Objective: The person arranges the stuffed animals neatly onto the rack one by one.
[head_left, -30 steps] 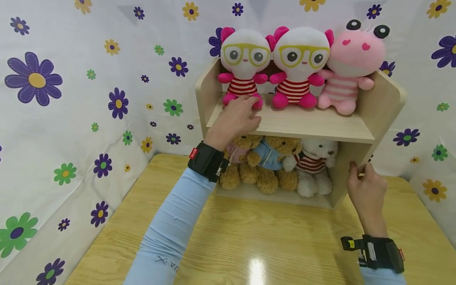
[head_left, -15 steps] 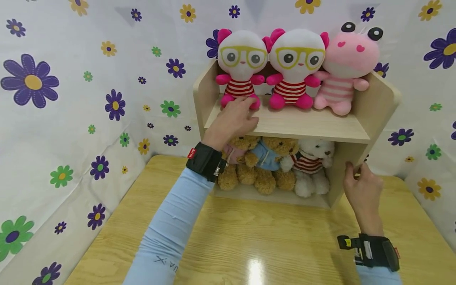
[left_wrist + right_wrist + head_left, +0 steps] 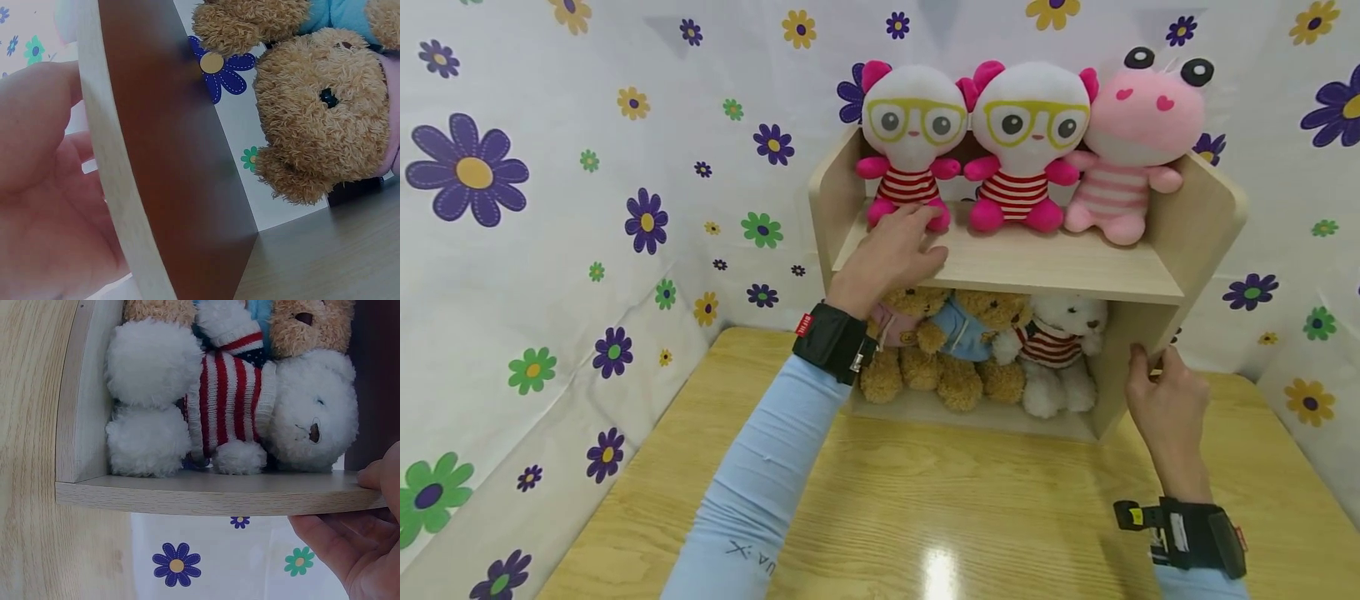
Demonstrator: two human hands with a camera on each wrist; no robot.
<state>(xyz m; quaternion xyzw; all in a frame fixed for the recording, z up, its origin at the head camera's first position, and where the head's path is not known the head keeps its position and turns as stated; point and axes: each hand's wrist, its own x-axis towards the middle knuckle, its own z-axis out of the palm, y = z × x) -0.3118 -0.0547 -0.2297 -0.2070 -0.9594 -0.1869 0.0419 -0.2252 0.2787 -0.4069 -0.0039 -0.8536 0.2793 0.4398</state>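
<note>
Pale wood-grain shelf (image 3: pixel 1037 267) stands on the glossy table (image 3: pixel 925 500); left hand (image 3: pixel 891 254) lies flat on its upper board, right hand (image 3: pixel 1165 392) pinches the rounded side panel beside fuzzy bears (image 3: pixel 955 350).

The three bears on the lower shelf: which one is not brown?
The rightmost bear: white fur with a red-and-white striped sweater. The other two are brown; the middle one wears blue.

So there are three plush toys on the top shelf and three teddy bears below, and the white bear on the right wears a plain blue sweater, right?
Not quite. The white bear wears a red-and-white striped sweater, as the right wrist view shows close up. The blue top belongs to the brown bear beside it. The rest holds: three plush toys on the top shelf, three bears below.
</note>
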